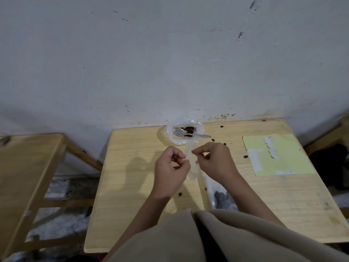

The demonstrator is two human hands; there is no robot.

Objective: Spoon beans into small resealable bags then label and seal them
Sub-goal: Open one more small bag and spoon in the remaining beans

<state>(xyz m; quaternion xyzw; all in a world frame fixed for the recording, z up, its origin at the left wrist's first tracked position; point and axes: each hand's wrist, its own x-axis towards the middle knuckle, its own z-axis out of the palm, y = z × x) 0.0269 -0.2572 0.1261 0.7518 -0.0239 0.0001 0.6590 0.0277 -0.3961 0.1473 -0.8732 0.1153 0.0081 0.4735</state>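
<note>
Beige cloth (217, 237) fills the bottom of the head view, nearest the lens, above the table (132, 186).

Left hand (171, 171) and right hand (215, 161) are held above the table's middle, a small clear bag (191, 163) upright between them. Each hand pinches 1 edge near the bag's top, thumb against curled fingers; bag looks empty, mouth apparently being worked apart.

Beyond the hands: large open plastic bag (184, 132) at the wall edge holding the beans (188, 129), spoon (184, 132) lying across it, untouched. Loose beans scattered on the wood.

Under the right forearm: a filled bag (221, 197) with dark beans inside; seal and label state cannot be told.

Right side: yellow label sheet (283, 157), several white labels left on it.

Progress, judged: at least 1 bag filled; this bag not yet spooned, labelled or sealed.
</note>
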